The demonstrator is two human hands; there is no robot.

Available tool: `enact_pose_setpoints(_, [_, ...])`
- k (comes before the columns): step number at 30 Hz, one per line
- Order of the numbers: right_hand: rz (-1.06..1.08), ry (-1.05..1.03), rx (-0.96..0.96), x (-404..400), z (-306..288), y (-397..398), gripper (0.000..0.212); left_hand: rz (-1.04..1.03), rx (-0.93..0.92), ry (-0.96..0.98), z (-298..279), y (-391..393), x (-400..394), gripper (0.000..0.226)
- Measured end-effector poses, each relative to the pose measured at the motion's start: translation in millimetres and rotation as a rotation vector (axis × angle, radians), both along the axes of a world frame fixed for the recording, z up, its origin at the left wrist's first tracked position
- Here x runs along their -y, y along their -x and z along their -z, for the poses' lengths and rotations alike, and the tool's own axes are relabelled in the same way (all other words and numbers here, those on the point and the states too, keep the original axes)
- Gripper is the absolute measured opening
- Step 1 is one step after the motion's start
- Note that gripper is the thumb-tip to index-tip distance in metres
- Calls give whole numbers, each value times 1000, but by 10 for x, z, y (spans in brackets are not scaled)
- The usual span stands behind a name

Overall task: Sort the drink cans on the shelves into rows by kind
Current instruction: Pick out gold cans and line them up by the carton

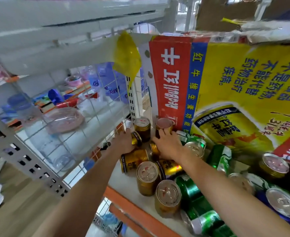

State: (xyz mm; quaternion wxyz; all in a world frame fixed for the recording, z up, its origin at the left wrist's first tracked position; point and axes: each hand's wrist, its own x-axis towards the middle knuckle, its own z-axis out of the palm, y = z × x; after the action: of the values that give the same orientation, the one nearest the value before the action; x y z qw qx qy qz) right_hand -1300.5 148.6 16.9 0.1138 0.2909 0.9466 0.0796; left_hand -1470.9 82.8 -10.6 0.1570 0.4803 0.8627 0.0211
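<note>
Red Bull carton (234, 86); pink bowl (64, 119) behind mesh.

The scene is bright and evenly lit, with soft daylight from the far windows (183, 7), which are blown out to white. Shadows are faint. Glare sits on the silver can tops (280, 202) at near right and on the green cans (192, 190). Motion blur smears the upper shelf (55, 23) and the goods behind the wire grid (64, 103) on the left. Wide-angle distortion bends the shelf lines and stretches the carton (243, 79) towards the right edge.
</note>
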Motion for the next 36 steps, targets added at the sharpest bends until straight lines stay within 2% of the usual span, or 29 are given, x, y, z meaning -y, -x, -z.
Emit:
enact_pose_setpoints(7, [59, 78, -7, 24, -4, 117, 79, 38, 85, -202, 80, 143, 117, 83])
enact_pose_setpoints(8, [82, 124, -60, 12, -21, 117, 80, 14, 148, -275, 77, 137, 167, 87])
enact_pose_setpoints(10, [154, 263, -291, -8, -71, 102, 77, -66, 332, -457, 74, 145, 262, 92])
enact_pose_setpoints(12, [236, 434, -568, -8, -151, 37, 76, -100, 471, -600, 81, 135, 315, 76])
enact_pose_setpoints(14, [307, 520, -682, 58, -202, -4, 78, -70, 513, -644, 101, 133, 371, 67])
enact_pose_setpoints(18, [330, 508, -557, 147, -90, 31, 79, -57, 548, -626, 162, 89, 467, 83])
enact_pose_setpoints(25, [380, 492, -580, 224, -99, 25, 84, -2, 704, -549, 161, 137, 490, 75])
enact_pose_setpoints(29, [459, 426, -652, 236, -85, -3, 77, -37, 796, -526, 194, 193, 488, 87])
enact_pose_setpoints(33, [477, 415, -599, 261, -83, 22, 82, 4, 820, -465, 182, 213, 450, 87])
enact_pose_setpoints(36, [474, 433, -552, 288, -73, 25, 88, 80, 769, -435, 154, 228, 423, 85])
